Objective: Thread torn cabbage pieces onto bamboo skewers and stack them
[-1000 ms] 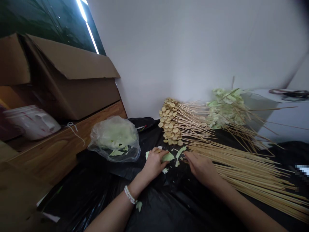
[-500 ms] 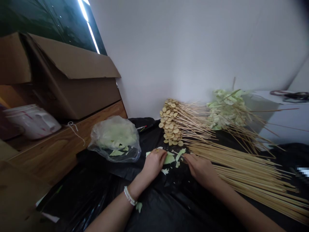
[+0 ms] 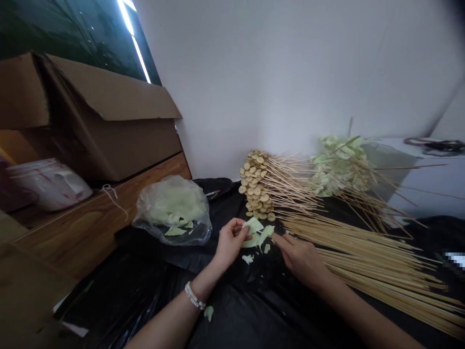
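My left hand (image 3: 229,241) pinches a pale green cabbage leaf piece (image 3: 253,224) between thumb and fingers. Close to its right, my right hand (image 3: 296,253) is closed on a bamboo skewer, mostly hidden by the fingers. A cabbage piece (image 3: 267,232) sits at the fingertips of that hand, seemingly on the skewer's end. Below both hands, a few loose cabbage scraps (image 3: 248,259) lie on the black plastic sheet (image 3: 236,310). To the left stands a clear plastic bag (image 3: 173,208) with cabbage leaves inside.
Behind my hands is a pile of skewered potato slices (image 3: 258,186). Bare bamboo skewers (image 3: 378,261) spread out at right, with skewered cabbage (image 3: 339,167) beyond them. A cardboard box (image 3: 119,140) and a white plastic tub (image 3: 51,184) stand on the wooden surface at left.
My left hand has lifted and turned, bringing up a cabbage piece near the skewer's end. My right hand has shifted slightly left.
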{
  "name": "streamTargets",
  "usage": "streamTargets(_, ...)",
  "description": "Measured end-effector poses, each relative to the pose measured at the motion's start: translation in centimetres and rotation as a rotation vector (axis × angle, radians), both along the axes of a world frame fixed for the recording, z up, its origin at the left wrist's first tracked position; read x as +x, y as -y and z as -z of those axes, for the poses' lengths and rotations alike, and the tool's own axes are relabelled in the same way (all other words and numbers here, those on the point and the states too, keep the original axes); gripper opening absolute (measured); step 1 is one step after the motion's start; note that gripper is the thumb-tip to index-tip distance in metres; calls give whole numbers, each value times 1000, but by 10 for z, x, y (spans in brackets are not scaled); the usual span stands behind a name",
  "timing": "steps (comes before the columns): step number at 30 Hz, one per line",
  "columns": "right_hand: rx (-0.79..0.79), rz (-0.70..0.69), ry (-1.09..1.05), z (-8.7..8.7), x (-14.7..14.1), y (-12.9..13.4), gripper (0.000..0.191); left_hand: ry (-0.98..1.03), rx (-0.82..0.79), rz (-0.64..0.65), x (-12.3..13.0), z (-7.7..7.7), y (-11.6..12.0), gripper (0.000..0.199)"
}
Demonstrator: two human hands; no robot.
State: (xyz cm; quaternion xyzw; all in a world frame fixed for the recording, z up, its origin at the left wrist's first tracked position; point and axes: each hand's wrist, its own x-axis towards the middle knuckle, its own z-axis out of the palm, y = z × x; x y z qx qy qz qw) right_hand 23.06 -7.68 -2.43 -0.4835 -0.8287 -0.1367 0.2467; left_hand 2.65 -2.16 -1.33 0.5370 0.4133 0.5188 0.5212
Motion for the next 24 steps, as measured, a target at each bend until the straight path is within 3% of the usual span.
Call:
streamTargets(7,-34,19,-11,2,-1,-1,37,-77,33,44,4,-4,9,33)
streamTargets(15,-66,9,-34,8,-3,-1,37,-285,223,64,5,1,12,19)
streamTargets(19,-61,-12,-64,8,-2,-2,36,-358,276,110,3,-5,15,21)
streamTargets(22,-21,27,-93,8,3,-5,37,-414,312,56,-5,-13,12,30)
streamTargets(24,-3,52,-98,8,8,-7,37,-553,374,-19,-12,-15,7,32)
